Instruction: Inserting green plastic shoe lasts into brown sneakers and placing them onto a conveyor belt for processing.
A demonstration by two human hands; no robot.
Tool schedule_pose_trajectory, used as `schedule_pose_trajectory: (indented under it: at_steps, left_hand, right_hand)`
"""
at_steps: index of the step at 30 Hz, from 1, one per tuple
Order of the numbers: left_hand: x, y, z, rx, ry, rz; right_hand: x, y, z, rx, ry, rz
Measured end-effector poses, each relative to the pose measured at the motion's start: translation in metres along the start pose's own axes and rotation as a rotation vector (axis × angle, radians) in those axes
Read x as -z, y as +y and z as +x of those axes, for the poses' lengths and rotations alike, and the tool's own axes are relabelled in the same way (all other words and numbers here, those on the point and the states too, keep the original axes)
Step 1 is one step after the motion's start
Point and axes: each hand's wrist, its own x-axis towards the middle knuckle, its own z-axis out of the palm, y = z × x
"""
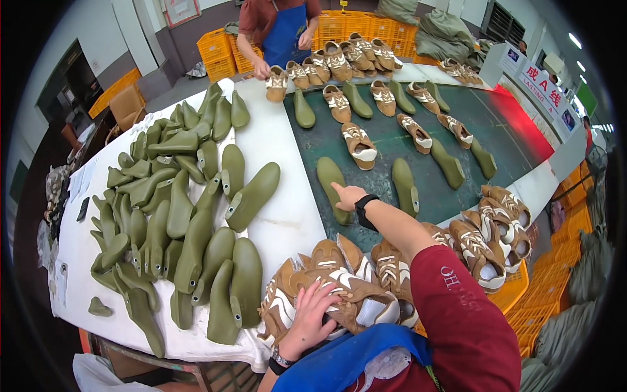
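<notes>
In the head view, our right hand reaches over the dark green belt, index finger stretched out and the other fingers curled, at the nearest green last, which lies on the belt close to the white surface. We cannot tell whether the fingertip presses on it or only hovers. Our left hand has its fingers spread across a brown sneaker in the heap before us; whether it grips, we cannot tell.

To place the last well, we would nudge it gently and set it lengthwise, matching the second last to its right, with room beside it for a shoe. A light, flat left palm should steady the heap without creasing the uppers. We should mind our right forearm, which crosses above the piled shoes, lest a sleeve drag one.
</notes>
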Motion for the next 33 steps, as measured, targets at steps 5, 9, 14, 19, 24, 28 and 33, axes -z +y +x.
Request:
schedule_pose_trajectory:
  at_steps: [5,9,14,19,24,28,33]
  left_hand:
    - [-0.001,-0.002,0.001,-0.014,0.015,0.01]
    - [0.001,-0.001,0.003,-0.022,-0.003,0.02]
    - [-0.002,-0.003,-0.002,-0.014,0.023,0.11]
    - [-0.012,-0.002,0.003,-0.114,0.037,0.174]
    - [-0.023,-0.007,0.017,-0.238,0.057,0.249]
    - [-0.011,0.02,0.007,-0.325,0.167,0.232]
    - [-0.006,0.011,0.014,-0.388,0.01,0.252]
  right_hand:
    - [-0.006,0.006,0.004,0.074,-0.035,-0.044]
    - [-0.009,0.01,-0.015,0.089,-0.091,-0.027]
    - [0.029,-0.027,-0.055,0.35,-0.192,-0.356]
    - [0.074,-0.063,-0.157,0.702,-0.444,0.234]
    - [0.059,-0.061,-0.254,1.058,-0.277,0.291]
    - [0.037,-0.047,-0.291,0.978,-0.088,0.443]
    - [-0.018,-0.037,-0.332,0.783,0.205,0.219]
